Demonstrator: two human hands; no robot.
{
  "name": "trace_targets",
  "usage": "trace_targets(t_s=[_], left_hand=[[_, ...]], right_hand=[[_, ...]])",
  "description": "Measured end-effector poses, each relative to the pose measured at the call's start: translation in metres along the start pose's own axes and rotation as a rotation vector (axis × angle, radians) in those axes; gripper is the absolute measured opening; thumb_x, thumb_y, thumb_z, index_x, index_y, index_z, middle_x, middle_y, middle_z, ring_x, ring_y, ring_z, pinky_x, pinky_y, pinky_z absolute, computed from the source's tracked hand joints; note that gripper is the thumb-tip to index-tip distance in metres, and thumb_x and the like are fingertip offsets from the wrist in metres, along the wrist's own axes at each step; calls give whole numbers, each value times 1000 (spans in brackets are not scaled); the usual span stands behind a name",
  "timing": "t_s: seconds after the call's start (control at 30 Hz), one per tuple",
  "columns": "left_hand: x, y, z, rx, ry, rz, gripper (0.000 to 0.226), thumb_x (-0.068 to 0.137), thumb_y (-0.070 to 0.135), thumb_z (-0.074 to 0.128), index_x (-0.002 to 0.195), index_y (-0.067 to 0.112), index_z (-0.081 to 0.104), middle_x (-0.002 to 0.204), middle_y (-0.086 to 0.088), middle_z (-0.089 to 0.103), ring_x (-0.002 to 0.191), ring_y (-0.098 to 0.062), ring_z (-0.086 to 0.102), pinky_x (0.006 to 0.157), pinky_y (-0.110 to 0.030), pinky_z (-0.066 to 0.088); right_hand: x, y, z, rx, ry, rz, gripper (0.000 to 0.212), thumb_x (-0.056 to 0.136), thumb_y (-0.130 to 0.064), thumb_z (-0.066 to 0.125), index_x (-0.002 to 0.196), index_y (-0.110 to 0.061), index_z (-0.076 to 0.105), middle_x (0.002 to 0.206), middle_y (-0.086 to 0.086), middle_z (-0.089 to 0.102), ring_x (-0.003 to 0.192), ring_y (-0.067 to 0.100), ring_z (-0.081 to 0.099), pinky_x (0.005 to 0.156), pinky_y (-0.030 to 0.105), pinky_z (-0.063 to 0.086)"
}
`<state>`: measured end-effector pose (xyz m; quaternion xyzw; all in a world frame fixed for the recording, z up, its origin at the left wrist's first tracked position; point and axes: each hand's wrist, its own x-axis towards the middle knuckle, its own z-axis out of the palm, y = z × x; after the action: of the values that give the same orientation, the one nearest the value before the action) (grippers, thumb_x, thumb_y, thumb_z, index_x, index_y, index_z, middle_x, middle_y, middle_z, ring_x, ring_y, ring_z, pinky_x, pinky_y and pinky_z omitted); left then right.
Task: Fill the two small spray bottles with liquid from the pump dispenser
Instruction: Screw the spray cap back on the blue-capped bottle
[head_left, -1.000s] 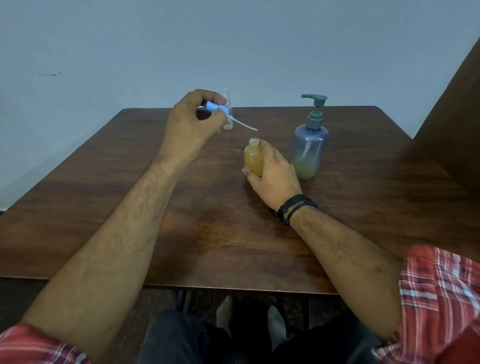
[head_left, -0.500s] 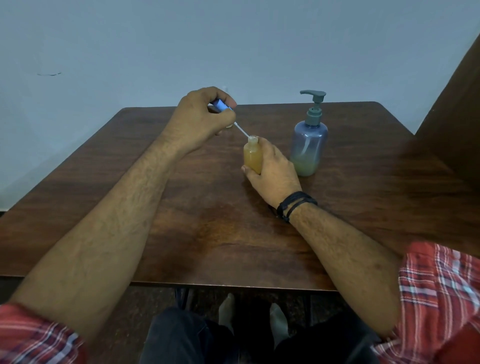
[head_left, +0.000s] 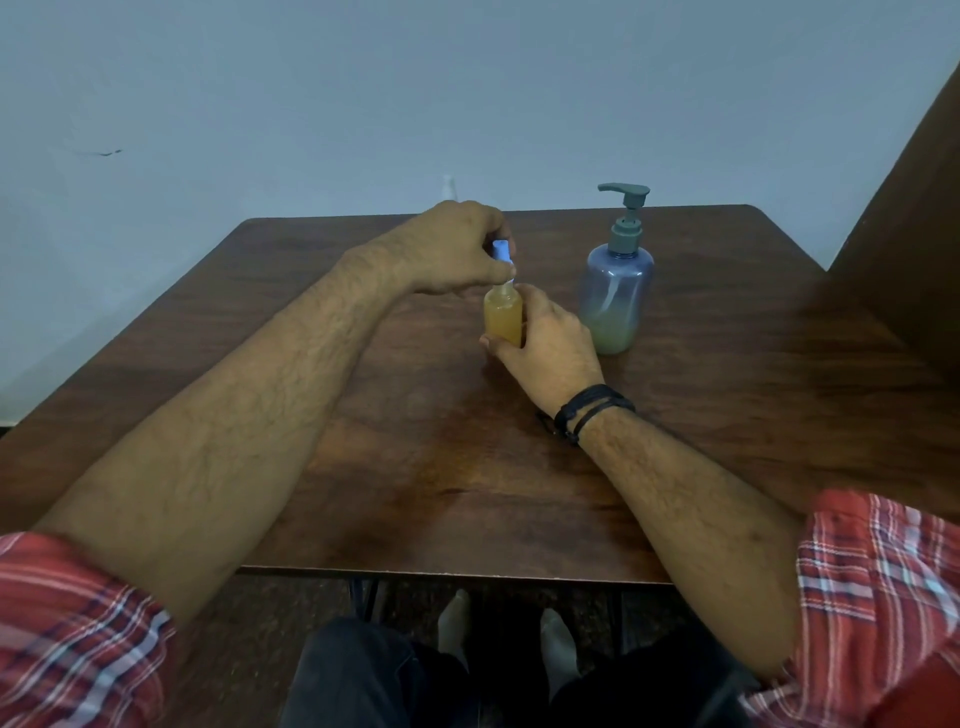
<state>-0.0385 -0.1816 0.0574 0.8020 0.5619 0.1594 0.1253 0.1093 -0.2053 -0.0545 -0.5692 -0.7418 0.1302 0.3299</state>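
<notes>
The right hand (head_left: 545, 345) wraps a small spray bottle (head_left: 503, 316) of amber liquid, upright mid-worktop (head_left: 415, 441). The left hand (head_left: 457, 249) pinches its blue spray cap (head_left: 502, 251) at the bottle's neck. The pump dispenser (head_left: 615, 280) stands just right of them.

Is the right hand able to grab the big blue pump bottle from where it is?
Probably yes: the blue pump bottle stands just beside the right hand with nothing between, though it must first release the small amber bottle.
</notes>
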Motion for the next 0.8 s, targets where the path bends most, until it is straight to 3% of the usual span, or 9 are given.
trace_targets(t_s=[0.13,0.33,0.4,0.47,0.53,0.6,0.67,0.77,0.8], left_hand=[[5,-2,-5,76,-85,1,26,91,40,71,108,21,68,98,3,68,68,-8,66,67,-28,58],[18,2,1,322,-45,-37,54,88,62,64,76,11,56,69,-4,55,63,-17,52,55,-32,36],[19,7,-3,349,-129,-12,43,90,55,66,74,18,52,73,-2,56,67,-18,54,57,-34,39],[18,10,-11,298,-277,40,12,90,30,69,82,29,60,91,2,64,81,-18,62,69,-37,49],[14,14,-14,252,-360,66,19,86,16,68,96,33,66,106,9,64,94,-15,61,77,-34,49],[13,14,-10,278,-289,48,22,89,40,70,105,29,62,108,10,61,95,-14,61,80,-33,47],[13,13,-5,355,-215,-8,41,90,61,62,94,21,57,93,5,65,77,-17,69,70,-32,48],[13,9,0,277,-217,53,6,93,27,60,88,24,61,94,4,68,73,-12,67,66,-31,50],[11,9,-2,238,-234,77,12,89,17,59,90,27,65,99,7,68,81,-10,65,70,-31,51]], right_hand=[[0,0,0,-7,7,-2,66,90,-46,72,144,-18,47,129,5,64,118,25,61,94,35,46],[0,-1,1,-30,-14,11,65,91,-47,69,144,-18,45,125,5,65,114,27,62,93,38,50],[0,-1,0,-29,-13,8,66,91,-47,69,145,-18,45,127,6,65,115,27,62,94,38,49],[0,-2,-1,-26,-4,0,64,91,-46,70,142,-16,48,128,7,64,117,28,61,94,37,47],[0,-2,-1,-33,-5,3,62,91,-46,70,139,-14,49,127,8,64,117,28,61,92,37,46],[-1,-2,-1,-38,-3,9,61,91,-46,70,138,-13,50,124,7,65,115,28,62,90,37,47],[-1,-2,-1,-40,-1,6,60,91,-46,70,138,-13,51,123,7,66,114,28,62,90,37,47],[-2,-3,-1,-12,-11,-2,61,90,-44,71,140,-15,49,127,6,65,117,28,61,93,37,47],[-2,-2,-1,-13,-8,-2,60,90,-44,71,138,-15,50,127,7,65,116,29,61,93,38,47]])
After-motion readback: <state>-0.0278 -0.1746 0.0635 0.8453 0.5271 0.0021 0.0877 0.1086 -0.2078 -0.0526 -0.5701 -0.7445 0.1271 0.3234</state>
